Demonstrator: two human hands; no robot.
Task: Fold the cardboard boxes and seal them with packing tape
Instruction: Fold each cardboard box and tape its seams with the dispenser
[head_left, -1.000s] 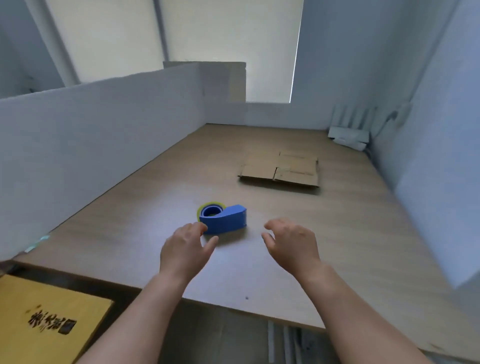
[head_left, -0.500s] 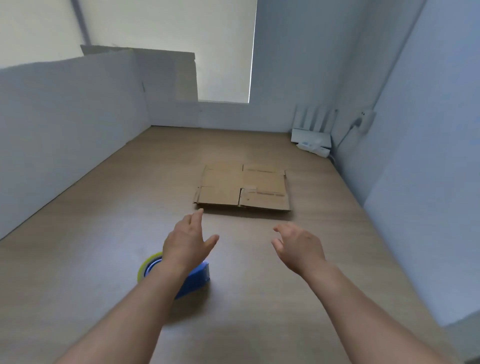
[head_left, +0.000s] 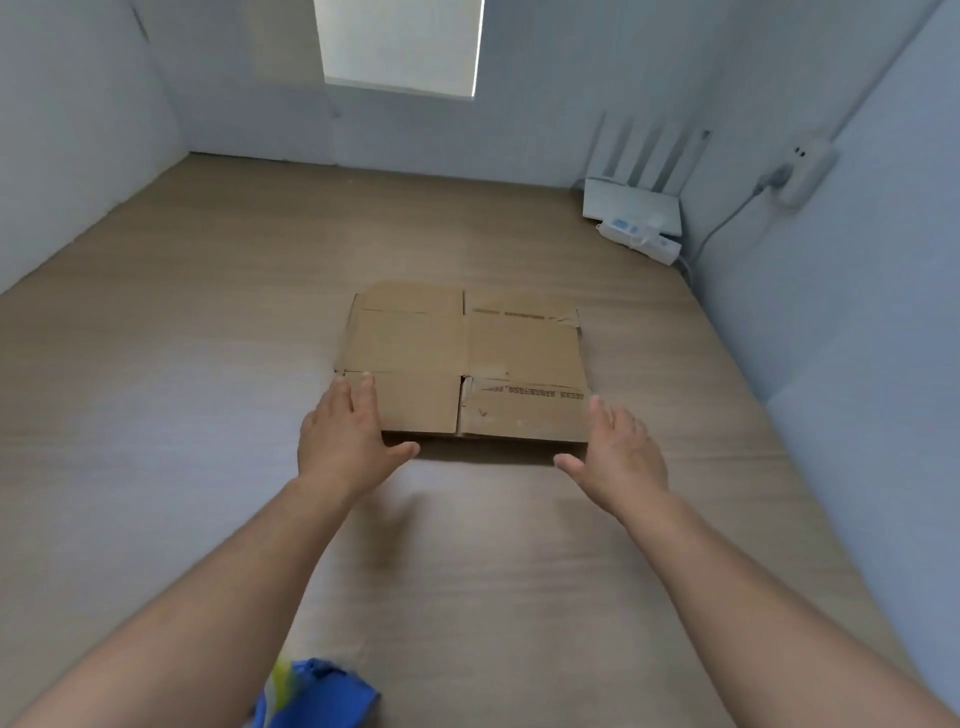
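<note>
A flattened brown cardboard box (head_left: 467, 358) lies on the wooden table (head_left: 156, 415), flaps creased and printed on the right half. My left hand (head_left: 345, 436) reaches its near left corner, fingers straight and spread over the flap edge. At the near right corner, my right hand (head_left: 618, 449) is open with fingers straight beside the edge. A blue tape dispenser (head_left: 317, 693) with a yellowish roll sits near me at the bottom, partly cut off by the frame.
White partition walls (head_left: 78, 130) enclose the table on the left, back and right. A white router (head_left: 631, 200) with antennas and a power strip (head_left: 639, 241) sit in the far right corner, with a cable running to a wall adapter (head_left: 802, 169).
Both hands have moved forward from beside the tape dispenser to the near corners of the flat box. The view has advanced, so the dispenser now lies behind my arms.
</note>
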